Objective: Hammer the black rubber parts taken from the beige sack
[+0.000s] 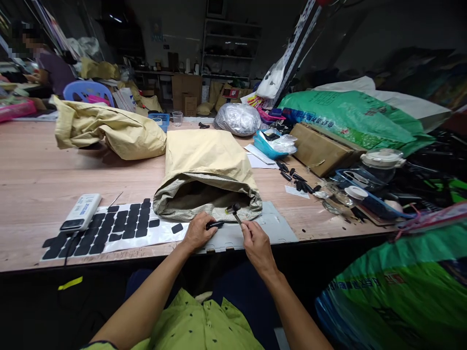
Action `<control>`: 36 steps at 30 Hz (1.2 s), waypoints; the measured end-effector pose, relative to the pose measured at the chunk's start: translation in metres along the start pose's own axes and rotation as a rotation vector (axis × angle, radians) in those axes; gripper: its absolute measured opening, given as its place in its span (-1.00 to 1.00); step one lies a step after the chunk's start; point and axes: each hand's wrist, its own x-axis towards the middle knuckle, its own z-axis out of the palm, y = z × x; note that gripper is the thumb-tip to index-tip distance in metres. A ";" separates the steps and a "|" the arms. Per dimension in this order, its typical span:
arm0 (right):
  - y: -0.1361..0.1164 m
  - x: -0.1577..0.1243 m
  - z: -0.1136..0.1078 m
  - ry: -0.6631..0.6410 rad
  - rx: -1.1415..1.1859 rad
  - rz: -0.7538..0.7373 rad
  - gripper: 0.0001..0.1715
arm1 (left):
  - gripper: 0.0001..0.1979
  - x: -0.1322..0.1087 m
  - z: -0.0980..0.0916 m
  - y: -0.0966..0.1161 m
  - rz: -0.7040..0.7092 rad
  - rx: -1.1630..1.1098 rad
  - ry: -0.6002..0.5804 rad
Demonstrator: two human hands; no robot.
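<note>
Black, one clip (215,224) gripped in left hand (197,233), one pin (236,211) gripped in right hand (257,246)

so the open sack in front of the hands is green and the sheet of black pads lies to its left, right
Not quite: in the head view the open sack is tan, not green. The sheet of black pads does lie to its left.

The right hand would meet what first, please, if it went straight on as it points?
Probably the tan sack's rolled rim, just past the black part the right hand holds; depth unclear.
</note>
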 end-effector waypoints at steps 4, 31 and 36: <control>-0.006 -0.023 0.000 -0.036 0.004 0.002 -0.65 | -0.88 0.000 0.000 -0.001 0.007 -0.001 0.012; -0.008 -0.001 0.012 -0.028 -0.163 -0.124 -0.66 | -0.87 0.001 0.004 -0.005 0.020 0.005 0.021; 0.017 0.046 0.018 -0.003 -0.452 -0.072 -0.70 | -0.86 0.001 0.003 -0.004 0.004 0.021 0.021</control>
